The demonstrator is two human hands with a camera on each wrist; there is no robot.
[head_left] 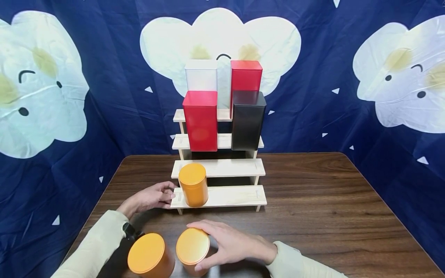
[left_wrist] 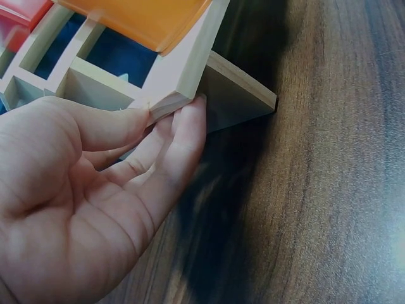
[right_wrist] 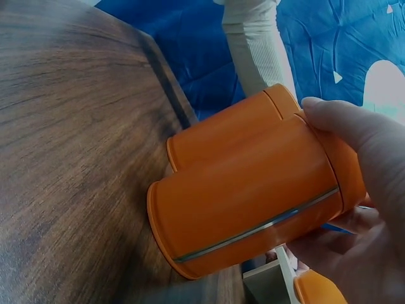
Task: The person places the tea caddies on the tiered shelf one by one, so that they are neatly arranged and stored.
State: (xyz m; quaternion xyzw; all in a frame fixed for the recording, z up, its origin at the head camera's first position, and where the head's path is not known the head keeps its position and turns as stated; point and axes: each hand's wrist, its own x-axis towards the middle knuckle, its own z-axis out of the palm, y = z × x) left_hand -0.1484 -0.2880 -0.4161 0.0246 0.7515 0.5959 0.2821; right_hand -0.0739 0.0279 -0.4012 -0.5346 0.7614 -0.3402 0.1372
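Note:
My right hand [head_left: 234,242] grips an orange round canister [head_left: 192,247] near its lid, thumb on one side and fingers on the other. In the right wrist view a silvery seam runs down the held canister [right_wrist: 247,202]. Beside it on the table stands another orange canister [head_left: 147,253], close to the left forearm. With thumb and fingertips, my left hand [head_left: 153,199] pinches the left end of the lowest board of a stepped wooden stand [head_left: 236,196]. A third orange canister [head_left: 193,183] stands upright on that board, at its left end.
Higher on the stand are a red square tin [head_left: 200,121] and a black tin [head_left: 247,121]; behind them stand a white tin [head_left: 201,75] and another red tin [head_left: 246,75]. The dark wooden table [head_left: 313,204] is surrounded by a blue curtain [head_left: 320,77] with white clouds.

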